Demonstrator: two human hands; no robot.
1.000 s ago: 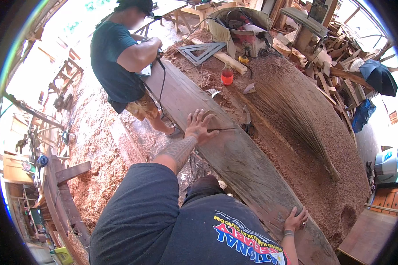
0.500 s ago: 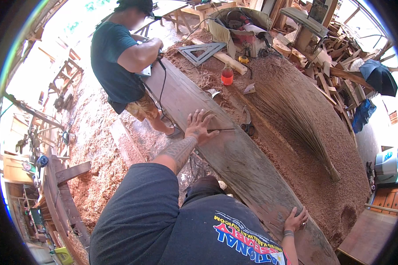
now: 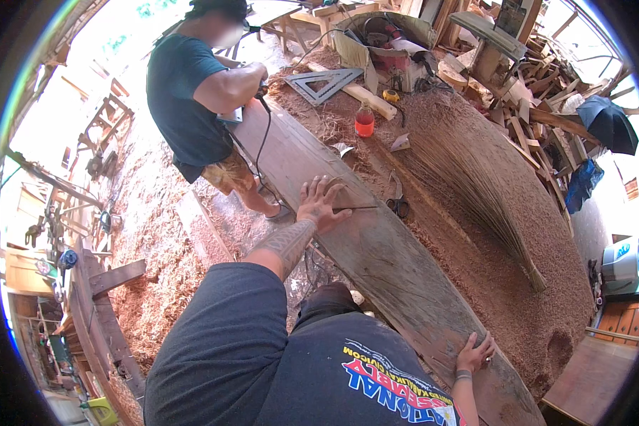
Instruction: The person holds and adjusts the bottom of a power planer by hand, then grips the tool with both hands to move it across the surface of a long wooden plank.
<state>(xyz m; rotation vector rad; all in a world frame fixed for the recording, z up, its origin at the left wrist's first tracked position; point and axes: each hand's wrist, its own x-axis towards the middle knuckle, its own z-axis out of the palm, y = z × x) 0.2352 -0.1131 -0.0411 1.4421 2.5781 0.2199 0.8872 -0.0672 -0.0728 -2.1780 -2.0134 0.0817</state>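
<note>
A long, wide wooden plank [image 3: 394, 259] runs from the upper middle to the lower right. My left hand [image 3: 324, 204] lies flat on its upper face with fingers spread, beside a short dark line across the wood. Farther down, my right hand [image 3: 475, 354] holds the plank's right edge, its fingers curled over the side and a ring on one finger. At the far end, a co-worker [image 3: 192, 106] in a dark teal shirt bends over a corded power tool [image 3: 233, 116], mostly hidden by the arms, on the plank. Its black cord [image 3: 260, 153] hangs across the plank.
Right of the plank are a triangular square [image 3: 323, 85], a bottle of red liquid [image 3: 364, 122], scissors [image 3: 397, 204] and a stick broom [image 3: 479, 195] on sawdust. Scrap wood [image 3: 547, 135] is heaped at upper right. A wooden frame [image 3: 96, 312] stands at left among shavings.
The co-worker's arms and hands have shifted slightly to the right at the plank's far end, and the cord has moved a little with them. Both my hands have stayed in place.
</note>
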